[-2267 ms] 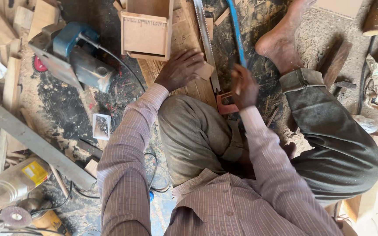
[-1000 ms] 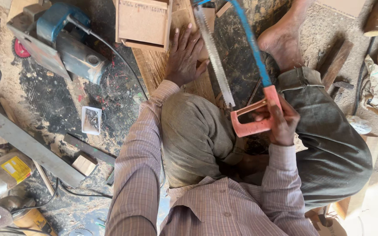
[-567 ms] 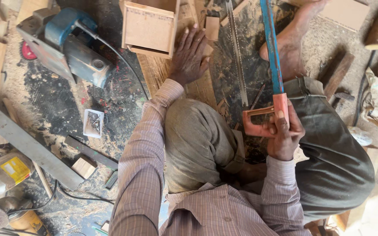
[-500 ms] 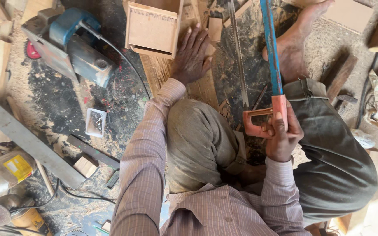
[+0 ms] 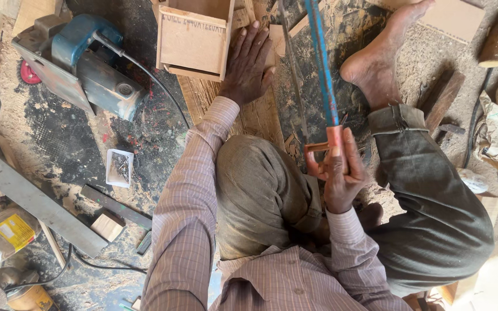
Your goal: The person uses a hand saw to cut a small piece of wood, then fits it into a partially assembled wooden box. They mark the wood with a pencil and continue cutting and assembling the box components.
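1. Two hands share the work: our left hand (image 5: 248,62) lies flat, fingers spread, on a plank (image 5: 260,115) on the floor.
2. Our right hand (image 5: 341,175) has its fingers wrapped around the red grip of a saw (image 5: 321,75).
3. We judge the saw light and stiff, with a thin blade that could flex; the grip is the safe hold.
4. It has a blue frame and runs away from us, beside our bare foot (image 5: 384,57).
5. Near our left hand sits a wooden box (image 5: 194,40).
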Demonstrator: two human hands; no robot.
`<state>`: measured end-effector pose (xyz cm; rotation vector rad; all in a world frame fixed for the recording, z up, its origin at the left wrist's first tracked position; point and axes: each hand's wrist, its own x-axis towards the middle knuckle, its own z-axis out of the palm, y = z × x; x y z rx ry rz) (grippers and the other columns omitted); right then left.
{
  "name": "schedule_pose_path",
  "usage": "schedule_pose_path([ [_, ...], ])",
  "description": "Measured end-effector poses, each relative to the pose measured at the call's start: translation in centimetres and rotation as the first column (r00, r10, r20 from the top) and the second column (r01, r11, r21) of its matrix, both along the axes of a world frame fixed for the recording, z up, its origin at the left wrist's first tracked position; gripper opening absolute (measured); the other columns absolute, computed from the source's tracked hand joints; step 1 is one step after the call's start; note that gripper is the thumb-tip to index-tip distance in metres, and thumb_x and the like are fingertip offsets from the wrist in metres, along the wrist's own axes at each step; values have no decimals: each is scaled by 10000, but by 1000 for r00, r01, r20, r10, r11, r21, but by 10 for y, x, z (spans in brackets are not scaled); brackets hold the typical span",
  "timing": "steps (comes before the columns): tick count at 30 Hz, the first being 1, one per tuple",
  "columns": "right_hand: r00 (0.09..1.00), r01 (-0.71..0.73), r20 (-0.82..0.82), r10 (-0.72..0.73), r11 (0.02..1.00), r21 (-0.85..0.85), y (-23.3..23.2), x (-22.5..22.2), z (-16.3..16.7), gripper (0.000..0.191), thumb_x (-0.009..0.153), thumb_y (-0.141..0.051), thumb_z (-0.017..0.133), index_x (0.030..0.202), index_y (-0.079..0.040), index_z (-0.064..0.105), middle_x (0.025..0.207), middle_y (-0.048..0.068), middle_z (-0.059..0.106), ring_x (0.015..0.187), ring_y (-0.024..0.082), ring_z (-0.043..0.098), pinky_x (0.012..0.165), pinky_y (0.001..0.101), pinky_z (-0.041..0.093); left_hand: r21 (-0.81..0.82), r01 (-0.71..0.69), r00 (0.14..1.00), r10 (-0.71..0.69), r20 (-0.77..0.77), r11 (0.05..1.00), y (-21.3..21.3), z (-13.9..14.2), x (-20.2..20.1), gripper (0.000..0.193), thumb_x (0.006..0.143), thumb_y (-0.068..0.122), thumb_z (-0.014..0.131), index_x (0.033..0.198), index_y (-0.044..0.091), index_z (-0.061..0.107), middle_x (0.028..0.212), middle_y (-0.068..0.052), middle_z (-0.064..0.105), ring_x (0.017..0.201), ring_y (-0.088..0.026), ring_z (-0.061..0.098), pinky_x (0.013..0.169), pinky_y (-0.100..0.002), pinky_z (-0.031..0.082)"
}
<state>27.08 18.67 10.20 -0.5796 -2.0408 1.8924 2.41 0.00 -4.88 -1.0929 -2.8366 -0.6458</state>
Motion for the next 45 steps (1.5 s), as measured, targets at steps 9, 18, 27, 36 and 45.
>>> schedule_pose_path([
  [9,1000,0,26,1,999,-54,-19,-5,2,463,1128,-158,596,1537,37,497,892,-11,629,757,39,601,711,242,588,67,-65,997,63,37,996,6,-2,-2,531,1073,344,604,1443,-21,493,1647,-219,339,1585,-343,154,1324,-484,56],
  [18,996,18,88,-19,1000,3,-16,-4,3,458,1114,-181,612,1511,37,542,1082,87,746,755,55,640,663,226,550,33,-77,997,76,30,996,8,-7,-1,532,1074,349,592,1424,-41,503,1622,-225,365,1576,-344,161,1316,-484,54],
  [27,998,-15,62,9,995,99,-14,0,-1,432,1117,-184,618,1491,24,558,1105,110,741,707,46,609,606,219,522,18,-78,997,78,6,997,7,-6,-1,579,1026,340,636,1445,-34,498,1618,-213,379,1582,-341,156,1324,-479,47],
  [36,999,-39,18,40,999,-4,-11,3,-3,452,1124,-204,593,1508,24,523,903,50,672,632,54,573,558,221,492,17,-72,997,72,-32,997,7,-4,0,553,1080,362,620,1451,-30,498,1616,-202,393,1590,-340,150,1332,-476,34],
  [45,999,-44,-22,44,999,7,-12,-3,1,424,1130,-195,582,1491,22,534,848,31,642,623,56,571,539,214,470,27,-80,997,80,-22,996,8,-4,1,565,1064,357,631,1447,-38,500,1610,-196,401,1583,-334,153,1324,-471,32],
])
